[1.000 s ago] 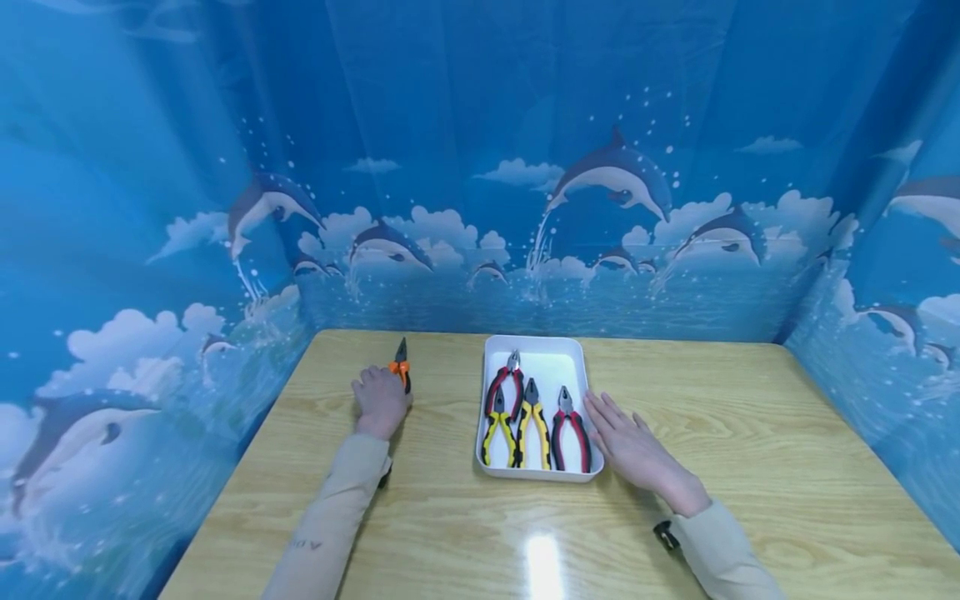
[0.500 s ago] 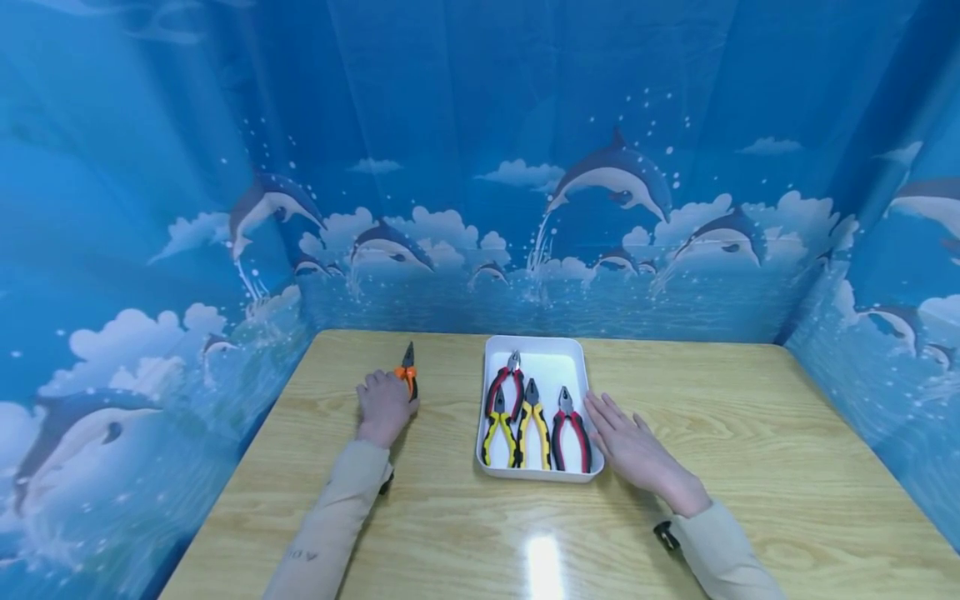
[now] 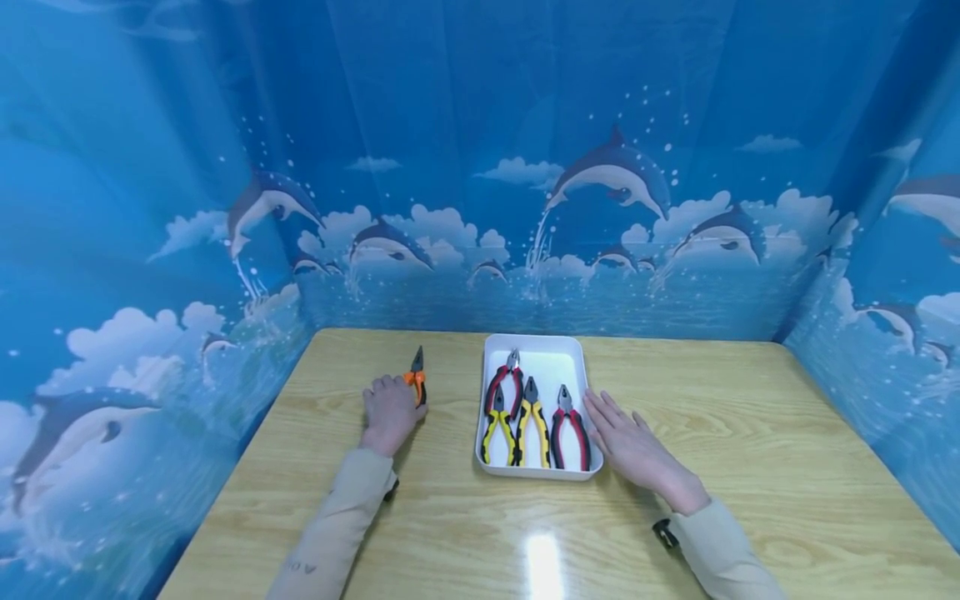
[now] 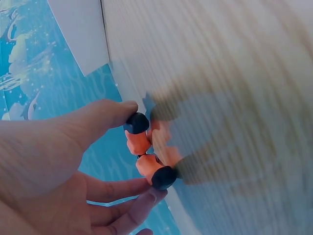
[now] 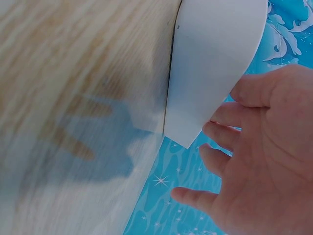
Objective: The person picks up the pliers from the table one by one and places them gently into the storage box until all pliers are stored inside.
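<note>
- Orange-handled pliers sit in our left hand, left of the white tray on the wooden table, nose pointing away from us toward the dolphin backdrop.
- We wrap our fingers and thumb round the handles so the dark nose sticks out past the knuckles; the left wrist view shows the thumb and fingertips closing on the two orange handle ends with black tips.
- We judge that this grip keeps the tool aligned lengthwise with the tray, matching how the others lie.
- Our right hand lies flat with fingers straight and spread, holding nothing, its fingertips just beside the tray's right wall; we read this as steadying the tray, though the right wrist view shows the right hand near the tray and we cannot tell whether it touches.
- Inside the tray lie three pliers side by side, noses away from us: red-and-black pliers with yellow grips on the left, yellow-handled pliers in the middle, red-handled pliers on the right.
- Most of the orange handles are hidden under our left hand in the head view, so we cannot tell whether the pliers rest on the table or are lifted off it.
- Both wrist views are blurred, and the pliers' nose is cut off from the left one.
</note>
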The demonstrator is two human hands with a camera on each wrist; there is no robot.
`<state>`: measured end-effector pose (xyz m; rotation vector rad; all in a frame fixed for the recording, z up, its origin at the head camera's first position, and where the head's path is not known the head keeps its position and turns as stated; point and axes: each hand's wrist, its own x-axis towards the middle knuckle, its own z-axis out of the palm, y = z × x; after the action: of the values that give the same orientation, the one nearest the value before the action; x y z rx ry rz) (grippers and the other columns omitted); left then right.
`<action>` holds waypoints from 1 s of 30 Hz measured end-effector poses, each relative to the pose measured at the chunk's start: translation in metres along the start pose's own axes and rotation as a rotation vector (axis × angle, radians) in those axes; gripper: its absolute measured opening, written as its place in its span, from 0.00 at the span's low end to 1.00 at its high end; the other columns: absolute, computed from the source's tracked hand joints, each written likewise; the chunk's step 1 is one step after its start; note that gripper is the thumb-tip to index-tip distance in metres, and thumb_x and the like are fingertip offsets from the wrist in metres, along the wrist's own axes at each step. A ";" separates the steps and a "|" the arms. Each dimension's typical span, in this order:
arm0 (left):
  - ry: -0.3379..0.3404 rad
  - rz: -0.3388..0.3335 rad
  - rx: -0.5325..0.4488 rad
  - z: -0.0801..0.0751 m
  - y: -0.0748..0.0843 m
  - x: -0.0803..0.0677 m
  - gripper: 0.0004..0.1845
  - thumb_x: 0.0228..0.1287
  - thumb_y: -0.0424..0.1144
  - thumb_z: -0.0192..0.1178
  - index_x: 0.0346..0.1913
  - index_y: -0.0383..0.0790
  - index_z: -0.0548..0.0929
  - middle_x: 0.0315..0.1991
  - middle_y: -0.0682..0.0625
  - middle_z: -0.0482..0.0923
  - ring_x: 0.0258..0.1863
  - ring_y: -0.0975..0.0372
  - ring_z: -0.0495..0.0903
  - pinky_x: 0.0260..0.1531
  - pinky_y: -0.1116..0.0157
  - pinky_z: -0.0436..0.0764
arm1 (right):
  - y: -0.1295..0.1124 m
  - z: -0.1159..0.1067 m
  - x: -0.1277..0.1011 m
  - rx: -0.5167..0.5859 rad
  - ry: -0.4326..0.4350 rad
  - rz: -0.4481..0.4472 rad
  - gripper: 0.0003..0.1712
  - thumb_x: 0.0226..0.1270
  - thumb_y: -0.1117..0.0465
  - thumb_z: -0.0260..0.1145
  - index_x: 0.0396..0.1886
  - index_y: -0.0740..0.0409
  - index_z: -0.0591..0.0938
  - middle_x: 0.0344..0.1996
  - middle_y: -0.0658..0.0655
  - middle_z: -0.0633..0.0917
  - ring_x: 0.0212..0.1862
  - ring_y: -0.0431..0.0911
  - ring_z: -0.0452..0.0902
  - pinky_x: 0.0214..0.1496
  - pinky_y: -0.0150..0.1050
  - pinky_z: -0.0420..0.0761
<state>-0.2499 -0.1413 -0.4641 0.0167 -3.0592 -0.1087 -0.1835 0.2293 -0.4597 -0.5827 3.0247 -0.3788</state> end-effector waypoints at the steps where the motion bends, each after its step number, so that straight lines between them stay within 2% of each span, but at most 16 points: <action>1: -0.002 0.001 0.004 0.000 0.001 -0.001 0.34 0.62 0.58 0.70 0.44 0.23 0.78 0.39 0.33 0.77 0.44 0.42 0.77 0.45 0.47 0.77 | 0.000 0.000 0.000 0.000 0.001 -0.001 0.32 0.83 0.56 0.48 0.79 0.65 0.57 0.79 0.64 0.57 0.79 0.63 0.48 0.72 0.72 0.53; 7: -0.005 0.000 -0.011 0.000 0.005 -0.004 0.35 0.61 0.57 0.71 0.46 0.23 0.78 0.41 0.32 0.77 0.46 0.42 0.77 0.47 0.45 0.77 | -0.001 0.000 0.000 -0.002 -0.006 -0.002 0.32 0.83 0.56 0.48 0.79 0.64 0.56 0.79 0.65 0.56 0.79 0.64 0.48 0.72 0.71 0.53; 30: 0.029 0.054 -0.012 0.000 0.022 -0.026 0.34 0.55 0.58 0.74 0.44 0.26 0.80 0.38 0.36 0.78 0.41 0.46 0.78 0.43 0.48 0.78 | 0.000 0.000 0.001 -0.001 -0.003 0.005 0.32 0.83 0.56 0.48 0.79 0.64 0.56 0.79 0.64 0.56 0.79 0.64 0.48 0.72 0.71 0.53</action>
<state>-0.2247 -0.1189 -0.4649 -0.0639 -3.0268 -0.1218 -0.1843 0.2289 -0.4597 -0.5754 3.0227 -0.3756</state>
